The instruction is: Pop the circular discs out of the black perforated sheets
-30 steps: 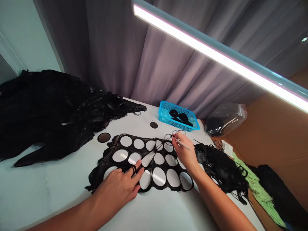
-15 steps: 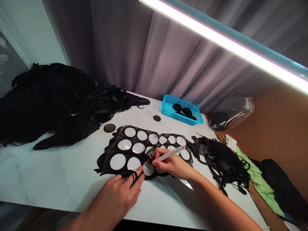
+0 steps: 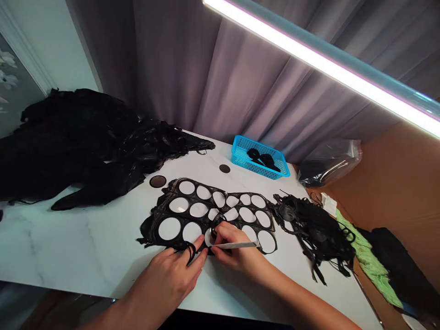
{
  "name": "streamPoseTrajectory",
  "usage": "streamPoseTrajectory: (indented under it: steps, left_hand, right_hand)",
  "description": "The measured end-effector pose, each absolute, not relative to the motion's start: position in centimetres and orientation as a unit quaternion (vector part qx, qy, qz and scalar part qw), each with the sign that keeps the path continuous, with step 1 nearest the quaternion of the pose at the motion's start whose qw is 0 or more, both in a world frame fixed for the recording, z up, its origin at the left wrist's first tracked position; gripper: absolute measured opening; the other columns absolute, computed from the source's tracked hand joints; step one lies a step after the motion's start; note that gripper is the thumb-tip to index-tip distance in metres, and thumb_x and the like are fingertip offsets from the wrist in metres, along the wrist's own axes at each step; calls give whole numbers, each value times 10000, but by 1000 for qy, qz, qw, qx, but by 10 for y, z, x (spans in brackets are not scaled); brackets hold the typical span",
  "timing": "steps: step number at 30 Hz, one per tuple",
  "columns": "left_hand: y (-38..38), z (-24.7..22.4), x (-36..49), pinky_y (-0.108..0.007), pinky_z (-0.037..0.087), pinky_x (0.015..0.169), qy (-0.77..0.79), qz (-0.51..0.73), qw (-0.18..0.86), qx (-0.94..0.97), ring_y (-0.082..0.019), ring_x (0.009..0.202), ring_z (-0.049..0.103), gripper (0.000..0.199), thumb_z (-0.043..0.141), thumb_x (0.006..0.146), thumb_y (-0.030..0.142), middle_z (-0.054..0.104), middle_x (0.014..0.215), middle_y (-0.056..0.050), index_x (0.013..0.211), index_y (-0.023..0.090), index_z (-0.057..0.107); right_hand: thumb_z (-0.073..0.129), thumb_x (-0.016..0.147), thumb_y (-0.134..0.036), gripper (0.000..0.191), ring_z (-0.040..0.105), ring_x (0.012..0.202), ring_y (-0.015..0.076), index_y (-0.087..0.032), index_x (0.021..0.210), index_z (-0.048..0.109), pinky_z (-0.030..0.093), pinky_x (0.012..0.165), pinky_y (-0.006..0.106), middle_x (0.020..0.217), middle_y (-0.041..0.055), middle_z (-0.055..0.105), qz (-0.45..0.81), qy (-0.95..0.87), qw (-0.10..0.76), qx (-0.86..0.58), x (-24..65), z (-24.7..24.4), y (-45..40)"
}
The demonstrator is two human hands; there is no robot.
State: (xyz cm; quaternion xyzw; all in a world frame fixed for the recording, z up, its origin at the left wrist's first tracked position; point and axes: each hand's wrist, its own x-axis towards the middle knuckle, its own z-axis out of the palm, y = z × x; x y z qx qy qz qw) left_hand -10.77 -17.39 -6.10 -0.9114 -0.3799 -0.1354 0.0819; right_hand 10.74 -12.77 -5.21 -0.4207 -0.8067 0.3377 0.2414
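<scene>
A flat black sheet with rows of round holes lies on the white table. My left hand rests at its near edge, fingers spread and pressing on it, with thin black rings looped round a finger. In my right hand is a slim white pen-like tool, its tip at a hole in the lower middle of the sheet. Black loops bunch at the fingertips of this hand. Which fingers pinch the loops cannot be made out.
A large black fabric heap covers the left. Behind stands a blue basket holding black pieces. Two dark discs lie beyond the sheet. To the right are tangled black scraps, a green cloth and a clear bag.
My right hand has moved slightly down, and the tool has swung lower to lie nearly level. My left hand remains almost in place.
</scene>
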Motion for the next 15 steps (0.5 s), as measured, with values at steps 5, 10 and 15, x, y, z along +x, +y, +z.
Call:
streamPoseTrajectory:
  steps: [5,10,15]
  left_hand:
    - [-174,-61,-108,-319,495,595,-376,-131,71,-915,-155,609,647,403,480,855,54,692,1233,-136,1201,165,653]
    - [-172,-59,-110,-315,508,582,-355,-121,88,-923,-143,572,651,454,419,858,27,677,1268,-142,1229,158,646]
    - [-170,-61,-111,-295,516,589,-360,-149,95,-916,-114,536,625,420,412,906,60,670,1291,-105,1211,204,662]
  right_hand:
    - [506,876,-66,162,553,828,213,-212,806,504,424,749,345,944,67,649,103,-888,213,-394,97,-74,-150]
    - [432,943,-129,176,580,818,234,-222,849,547,409,757,364,907,69,683,40,-862,236,-447,120,-64,-125]
    - [533,864,-294,132,548,704,201,-221,757,508,380,680,312,818,43,664,131,-680,338,-637,188,-46,-50]
